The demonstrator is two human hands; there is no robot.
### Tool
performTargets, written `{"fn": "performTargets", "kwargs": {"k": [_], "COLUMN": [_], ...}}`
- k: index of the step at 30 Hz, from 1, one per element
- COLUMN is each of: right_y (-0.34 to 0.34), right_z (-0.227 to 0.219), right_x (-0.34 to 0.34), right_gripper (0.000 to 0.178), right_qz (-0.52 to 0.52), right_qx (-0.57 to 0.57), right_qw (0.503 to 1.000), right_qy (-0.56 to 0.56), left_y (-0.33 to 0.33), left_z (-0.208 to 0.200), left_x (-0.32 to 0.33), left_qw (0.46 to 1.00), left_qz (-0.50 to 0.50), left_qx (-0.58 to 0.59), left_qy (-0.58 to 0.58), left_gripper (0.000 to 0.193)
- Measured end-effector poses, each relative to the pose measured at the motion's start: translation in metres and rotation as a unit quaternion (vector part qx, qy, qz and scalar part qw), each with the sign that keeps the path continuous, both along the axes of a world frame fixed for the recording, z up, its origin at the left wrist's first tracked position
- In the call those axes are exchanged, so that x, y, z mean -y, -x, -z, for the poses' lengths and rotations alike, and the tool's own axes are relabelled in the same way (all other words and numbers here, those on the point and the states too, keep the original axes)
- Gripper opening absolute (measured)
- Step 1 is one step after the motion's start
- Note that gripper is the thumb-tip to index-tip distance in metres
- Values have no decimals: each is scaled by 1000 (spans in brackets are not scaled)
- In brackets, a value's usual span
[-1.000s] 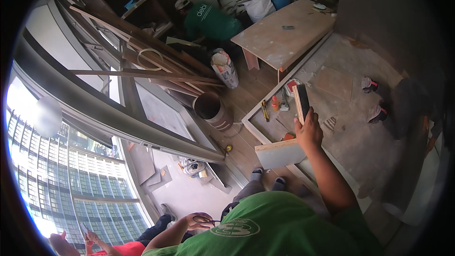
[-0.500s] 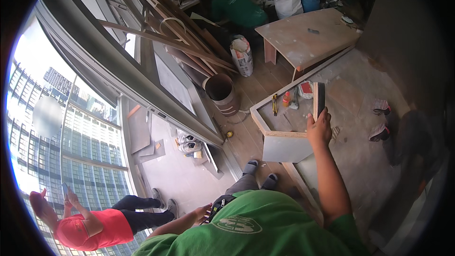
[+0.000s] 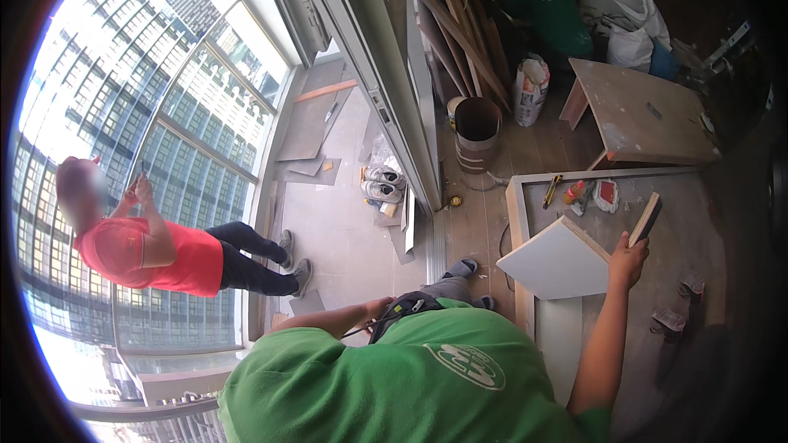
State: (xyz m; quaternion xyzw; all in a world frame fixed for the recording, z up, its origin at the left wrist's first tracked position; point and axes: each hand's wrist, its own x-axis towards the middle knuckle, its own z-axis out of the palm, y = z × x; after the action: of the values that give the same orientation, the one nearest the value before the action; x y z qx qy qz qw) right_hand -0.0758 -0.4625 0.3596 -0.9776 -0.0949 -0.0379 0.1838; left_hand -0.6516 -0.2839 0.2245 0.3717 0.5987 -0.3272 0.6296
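The right hand (image 3: 628, 265) grips a wood block (image 3: 647, 219), seemingly for control, beside a white board (image 3: 554, 264); whether the left hand (image 3: 377, 309) holds the pouch (image 3: 408, 306) is unclear.

The drum (image 3: 476, 157) has the sack (image 3: 531, 94) just to its right and the planks (image 3: 450, 31) leaning behind it. Farther behind and to the right are a co-worker (image 3: 552, 12) and the bags (image 3: 634, 41); right of the drum, well apart, stands the table (image 3: 657, 127). To its left is the door (image 3: 386, 111), with the shoes (image 3: 382, 186) and, farther left, another person (image 3: 176, 253) beyond. The tape (image 3: 455, 201) lies before the drum, slightly left. Before it and to the right is the frame (image 3: 515, 217), with the knife (image 3: 553, 189) and bottle (image 3: 574, 192) inside. Farther before and right is the board (image 3: 554, 262), then the right hand (image 3: 629, 262) with the block (image 3: 647, 220) in it.
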Motion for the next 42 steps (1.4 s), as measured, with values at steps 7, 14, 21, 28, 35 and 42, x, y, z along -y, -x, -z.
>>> {"fn": "performTargets", "kwargs": {"k": [7,14,21,28,35,42], "right_y": [8,2,7,13,13,16], "right_z": [-9,-2,-7,-8,-7,-11], "right_x": [-8,-9,-11,-16,-10,-8], "right_gripper": [54,53,52,52,52,53], "right_qz": [-10,-24,-15,-21,-22,-14], "right_qx": [-12,4,6,4,3,0], "right_qw": [1000,1000,1000,1000,1000,1000], "right_qy": [-3,-3,-11,-10,-16,-4], "left_y": [-6,16,14,29,17,30], "left_z": [-4,55,73,124,95,102], "left_x": [3,-22,-68,-68,-46,-45], "left_qw": [1000,990,931,870,891,902], "left_qz": [0,104,198,350,345,303], "left_qx": [11,29,31,78,46,37], "left_qy": [-27,-88,-305,-339,-291,-307], "left_gripper": [69,70,70,65,59,60]}}
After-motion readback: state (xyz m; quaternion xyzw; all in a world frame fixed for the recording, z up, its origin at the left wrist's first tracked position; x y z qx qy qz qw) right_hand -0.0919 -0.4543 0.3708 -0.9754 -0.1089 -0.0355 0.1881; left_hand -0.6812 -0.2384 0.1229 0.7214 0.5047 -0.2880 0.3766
